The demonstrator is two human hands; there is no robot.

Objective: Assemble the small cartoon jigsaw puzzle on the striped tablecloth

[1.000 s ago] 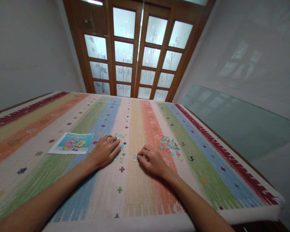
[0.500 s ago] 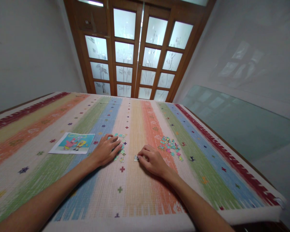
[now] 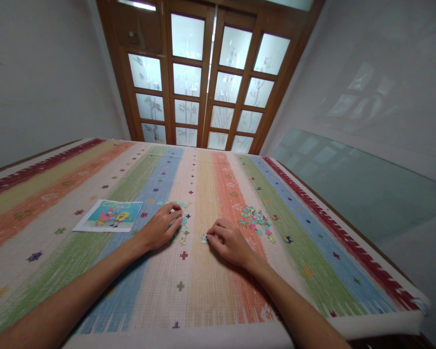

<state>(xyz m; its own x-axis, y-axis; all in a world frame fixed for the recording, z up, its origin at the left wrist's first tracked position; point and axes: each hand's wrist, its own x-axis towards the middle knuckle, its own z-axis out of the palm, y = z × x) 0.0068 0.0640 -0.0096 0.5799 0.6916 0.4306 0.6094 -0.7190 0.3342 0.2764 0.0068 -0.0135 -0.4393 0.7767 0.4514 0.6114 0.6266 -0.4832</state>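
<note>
Right hand [image 3: 229,241] is pinching a jigsaw puzzle piece [image 3: 204,238], fingertips closed on it, piece sitting low over the yellow stripe of the tablecloth [image 3: 210,286]. Left hand [image 3: 160,228] is hovering over or resting on loose teal puzzle pieces [image 3: 184,230], fingers curling, slightly apart; can't tell if gripping any. Mixed puzzle pile [image 3: 255,219] is lying right of the right hand. SpongeBob-and-Patrick picture sheet [image 3: 111,216] is lying left of the left hand. Pale mark [image 3: 132,34] on the door is showing too small to read.
</note>
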